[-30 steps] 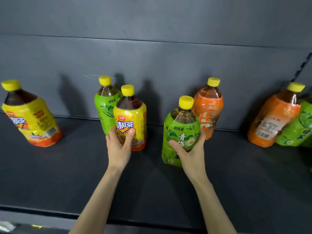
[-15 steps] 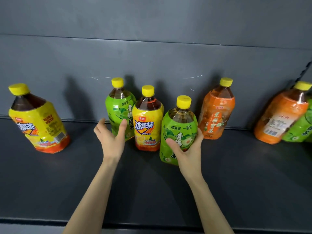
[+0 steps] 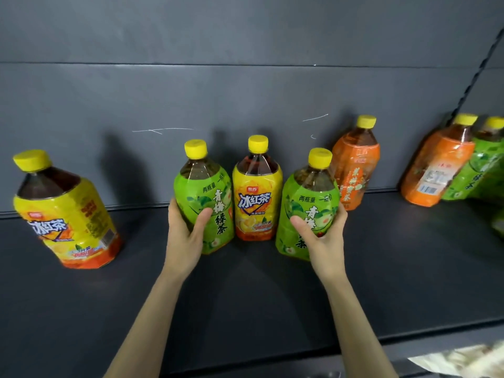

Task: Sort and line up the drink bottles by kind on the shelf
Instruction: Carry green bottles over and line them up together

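L hand point(image 3: 184, 238) now round green btl point(image 3: 215, 197)

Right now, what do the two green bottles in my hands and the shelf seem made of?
Left green bottle: likely clear plastic, as dark tea shows through its shoulder; glossy, wrinkled film label. Right green bottle: the same look. Shelf: matte dark grey, smooth, possibly painted metal; the picture leaves that open.

The far-right green bottle point(image 3: 488, 170) and a blurred pale object point(image 3: 461, 360) run off the right edge.
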A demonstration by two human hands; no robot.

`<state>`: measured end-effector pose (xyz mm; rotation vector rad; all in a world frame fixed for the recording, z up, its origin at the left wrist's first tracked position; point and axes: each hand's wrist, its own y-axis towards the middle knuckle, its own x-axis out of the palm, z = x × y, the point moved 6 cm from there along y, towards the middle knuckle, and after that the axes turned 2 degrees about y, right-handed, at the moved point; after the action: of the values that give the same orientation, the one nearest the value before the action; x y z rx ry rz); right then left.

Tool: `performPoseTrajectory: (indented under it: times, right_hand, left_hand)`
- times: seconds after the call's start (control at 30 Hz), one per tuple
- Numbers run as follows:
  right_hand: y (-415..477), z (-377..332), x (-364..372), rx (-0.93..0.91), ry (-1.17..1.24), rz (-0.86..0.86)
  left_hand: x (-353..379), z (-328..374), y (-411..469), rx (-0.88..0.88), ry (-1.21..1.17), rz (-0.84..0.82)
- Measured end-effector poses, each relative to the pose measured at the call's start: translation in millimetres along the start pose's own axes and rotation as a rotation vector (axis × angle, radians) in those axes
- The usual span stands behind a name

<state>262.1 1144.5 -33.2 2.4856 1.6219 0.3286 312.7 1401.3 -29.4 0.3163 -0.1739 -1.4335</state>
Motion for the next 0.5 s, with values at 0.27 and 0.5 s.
performPoseTrajectory:
  times: [0.27,0.5]
  right_hand:
    - [-27.5,-5.2,-2.3,0.019,0.002,-0.034]
    - [-58.2,-17.5,9.9,0.04,0.109,-0.024]
  left_hand:
    - [-7.3,16.3,-49.7,-0.023,-0.17,-0.174]
    - [12.6,21.4,-54.8,-0.142,-0.254,-0.003]
